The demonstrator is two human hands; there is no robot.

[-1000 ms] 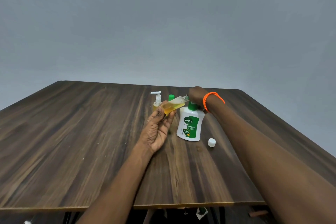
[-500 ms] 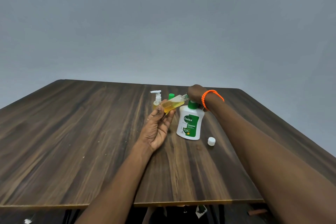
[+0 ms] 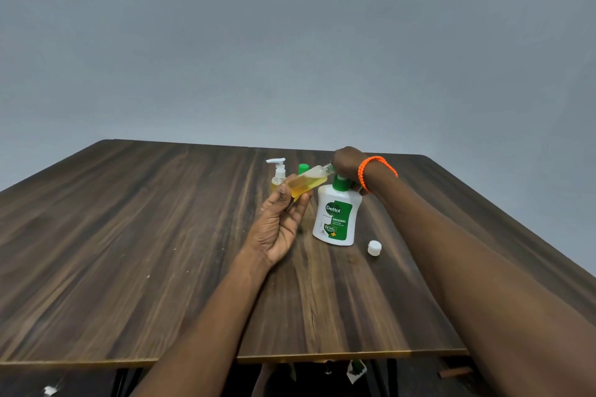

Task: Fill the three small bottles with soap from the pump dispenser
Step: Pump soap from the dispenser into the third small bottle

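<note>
Cap [image 3: 374, 247] right of dispenser [image 3: 335, 219] — on table [image 3: 129, 235]

Bench [image 3: 135, 235]: dark brown wood grain with lighter streaks. Pump dispenser [image 3: 335, 219]: white body, green label and green pump collar. Tilted small bottle [image 3: 306, 184]: clear, yellow-amber liquid. Small pump bottle [image 3: 278, 175]: white pump head, yellowish contents. Loose cap [image 3: 374, 247]: white. Wristband [image 3: 371, 167]: bright orange. Wall [image 3: 290, 42]: plain grey-blue.
</note>
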